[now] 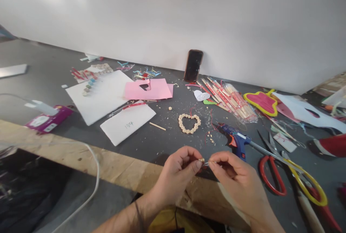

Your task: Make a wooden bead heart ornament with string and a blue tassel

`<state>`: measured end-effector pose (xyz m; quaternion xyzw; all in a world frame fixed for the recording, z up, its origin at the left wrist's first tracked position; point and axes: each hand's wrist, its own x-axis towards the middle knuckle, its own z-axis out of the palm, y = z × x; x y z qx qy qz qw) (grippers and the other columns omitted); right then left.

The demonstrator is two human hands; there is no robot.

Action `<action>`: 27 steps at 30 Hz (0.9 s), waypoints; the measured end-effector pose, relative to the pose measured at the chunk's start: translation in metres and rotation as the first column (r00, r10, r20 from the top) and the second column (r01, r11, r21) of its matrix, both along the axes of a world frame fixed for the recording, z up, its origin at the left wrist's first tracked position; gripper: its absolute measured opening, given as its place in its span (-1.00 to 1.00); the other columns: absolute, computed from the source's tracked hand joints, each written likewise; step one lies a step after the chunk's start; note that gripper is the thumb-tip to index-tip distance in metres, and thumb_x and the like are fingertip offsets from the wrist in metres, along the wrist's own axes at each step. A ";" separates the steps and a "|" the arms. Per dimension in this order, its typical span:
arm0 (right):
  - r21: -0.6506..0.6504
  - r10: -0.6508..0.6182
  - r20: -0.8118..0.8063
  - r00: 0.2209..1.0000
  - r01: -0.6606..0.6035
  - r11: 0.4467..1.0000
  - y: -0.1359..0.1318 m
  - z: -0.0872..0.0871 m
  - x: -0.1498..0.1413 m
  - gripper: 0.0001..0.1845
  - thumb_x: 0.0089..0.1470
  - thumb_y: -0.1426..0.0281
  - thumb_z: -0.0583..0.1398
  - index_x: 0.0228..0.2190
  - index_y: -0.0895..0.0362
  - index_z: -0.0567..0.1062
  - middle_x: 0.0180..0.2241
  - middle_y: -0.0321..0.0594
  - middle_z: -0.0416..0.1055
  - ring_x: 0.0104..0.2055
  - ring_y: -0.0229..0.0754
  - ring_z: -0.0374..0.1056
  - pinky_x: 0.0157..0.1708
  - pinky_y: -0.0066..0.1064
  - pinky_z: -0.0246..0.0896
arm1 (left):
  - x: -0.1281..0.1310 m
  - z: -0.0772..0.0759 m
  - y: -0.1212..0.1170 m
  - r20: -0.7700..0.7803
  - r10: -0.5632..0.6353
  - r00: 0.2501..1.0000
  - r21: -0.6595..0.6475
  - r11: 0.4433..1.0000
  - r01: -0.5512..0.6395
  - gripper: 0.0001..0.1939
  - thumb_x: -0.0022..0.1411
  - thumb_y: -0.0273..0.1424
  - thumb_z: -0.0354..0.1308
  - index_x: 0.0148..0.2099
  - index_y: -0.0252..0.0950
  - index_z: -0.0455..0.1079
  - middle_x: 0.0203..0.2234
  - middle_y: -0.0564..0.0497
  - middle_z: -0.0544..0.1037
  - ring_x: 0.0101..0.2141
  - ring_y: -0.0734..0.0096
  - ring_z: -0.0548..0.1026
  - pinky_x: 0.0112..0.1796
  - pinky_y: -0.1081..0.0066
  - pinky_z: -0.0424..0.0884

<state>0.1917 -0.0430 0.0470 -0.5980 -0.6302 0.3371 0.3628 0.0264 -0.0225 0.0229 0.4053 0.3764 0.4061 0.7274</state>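
My left hand [181, 171] is closed in a pinch at the table's front edge, with a small beige piece [202, 160] between thumb and fingertips. Right beside it, my right hand [238, 179] is also pinched; a thin pale strand seems to run between the two, but what the right fingertips grip is too small to tell. Beyond the hands lies a heart-shaped ring of small beige pieces [188, 131], flat on the dark table. A blue glue gun [239, 141] rests just past my right hand. Loose beige bits [211, 137] and red thread lie between the gun and the heart.
Red-handled scissors [281, 184] and yellow-handled scissors [321, 193] lie at right. Bundled sticks [232, 99] and a phone [193, 65] leaning on the wall are behind. White foam sheets [108, 99], pink paper [159, 89] and a purple power strip [58, 117] are leftward.
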 end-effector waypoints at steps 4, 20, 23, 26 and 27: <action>0.004 0.015 -0.012 1.000 -0.014 1.000 0.000 0.001 0.001 -0.88 0.06 0.32 0.18 -0.45 0.08 0.47 -0.46 -0.29 0.45 -0.42 -0.26 0.37 -0.40 -0.52 0.30 | 0.001 0.000 0.001 0.079 0.000 0.997 -0.044 0.999 0.003 -0.78 0.13 -0.28 0.22 -0.30 -0.34 0.34 -0.50 0.04 0.46 -0.42 0.50 0.39 -0.33 0.50 0.26; 0.037 0.049 -0.025 0.998 -0.048 0.998 0.002 0.002 0.002 -0.89 0.08 0.34 0.18 -0.46 0.07 0.42 -0.40 -0.26 0.45 -0.35 -0.23 0.39 -0.32 -0.46 0.32 | 0.004 0.000 0.000 -0.164 0.005 0.986 0.128 0.992 0.016 -0.86 0.17 -0.35 0.14 -0.30 -0.34 0.36 -0.49 0.04 0.40 -0.45 0.51 0.31 -0.41 0.52 0.21; 0.057 0.055 0.010 0.998 -0.055 0.997 0.003 0.003 0.002 -0.90 0.07 0.35 0.17 -0.47 0.07 0.42 -0.41 -0.26 0.46 -0.35 -0.22 0.39 -0.31 -0.45 0.32 | 0.004 -0.001 -0.001 -0.214 0.021 0.977 0.142 0.990 0.010 -0.88 0.15 -0.38 0.14 -0.30 -0.34 0.39 -0.50 0.04 0.42 -0.46 0.51 0.32 -0.42 0.53 0.22; 0.072 0.054 0.044 0.998 -0.057 0.996 0.004 0.005 0.001 -0.89 0.06 0.35 0.17 -0.48 0.07 0.43 -0.41 -0.26 0.46 -0.36 -0.21 0.39 -0.33 -0.44 0.32 | 0.004 -0.002 -0.001 -0.234 0.034 0.972 0.153 0.988 0.002 -0.88 0.12 -0.39 0.17 -0.30 -0.34 0.43 -0.49 0.02 0.45 -0.45 0.49 0.34 -0.41 0.53 0.24; 0.078 0.057 0.048 0.997 -0.061 0.995 0.005 0.006 0.001 -0.90 0.06 0.35 0.17 -0.47 0.07 0.43 -0.41 -0.26 0.47 -0.36 -0.21 0.40 -0.33 -0.45 0.32 | 0.003 -0.002 -0.001 -0.236 0.035 0.971 0.156 0.988 0.003 -0.88 0.12 -0.39 0.17 -0.30 -0.34 0.44 -0.49 0.02 0.46 -0.45 0.48 0.35 -0.40 0.53 0.25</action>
